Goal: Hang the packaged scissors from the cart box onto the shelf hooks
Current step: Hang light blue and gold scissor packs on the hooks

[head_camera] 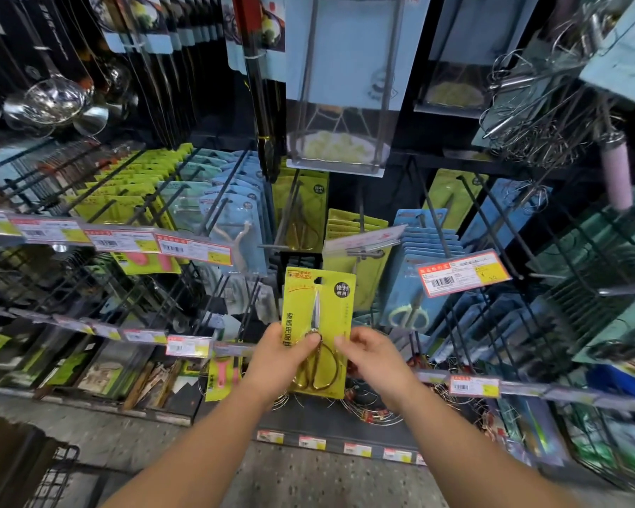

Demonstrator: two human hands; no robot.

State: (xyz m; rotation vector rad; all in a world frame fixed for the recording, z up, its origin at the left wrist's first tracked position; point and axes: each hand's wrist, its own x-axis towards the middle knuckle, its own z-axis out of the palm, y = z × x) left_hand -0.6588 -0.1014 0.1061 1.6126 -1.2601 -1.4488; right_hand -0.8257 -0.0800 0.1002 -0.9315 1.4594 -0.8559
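Shelf hooks (363, 229) carry rows of yellow-green and blue scissor packs, one hook (272, 246) at centre bare at its tip. Low left, a wire cart (48, 474) corner shows, its contents hidden. The packaged scissors (318, 324) stand upright before the shelf, left hand (285, 357) pinching the lower left edge, right hand (367, 355) pinching the lower right.

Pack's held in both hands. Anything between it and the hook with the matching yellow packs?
Partly. The clear price-tag flap at that hook's front end hangs just above the scissors pack, in front of the yellow packs. Both the left hand and right hand pinch the pack's lower half; its hang hole is free.
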